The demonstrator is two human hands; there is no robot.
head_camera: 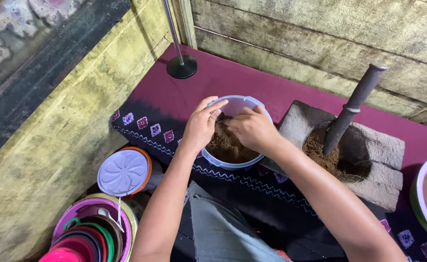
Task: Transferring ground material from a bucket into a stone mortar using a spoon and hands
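1. On the maroon patterned cloth [252, 87] stands a pale blue round plastic tub [236, 106], partly filled with brown ground powder [228, 148].
2. The left hand [201, 123] rests on the tub's near rim, fingers bent loosely over the edge, gripping nothing that shows.
3. The right hand [253, 128] reaches into the tub, fingertips pinched together at the powder; whether it holds any is hidden.
4. Just right of the tub, a rough stone mortar [368, 145] holds more brown powder, with a dark pestle [351, 109] leaning in it.
5. Judging by this, some powder is in the tub already and some remains in the mortar.
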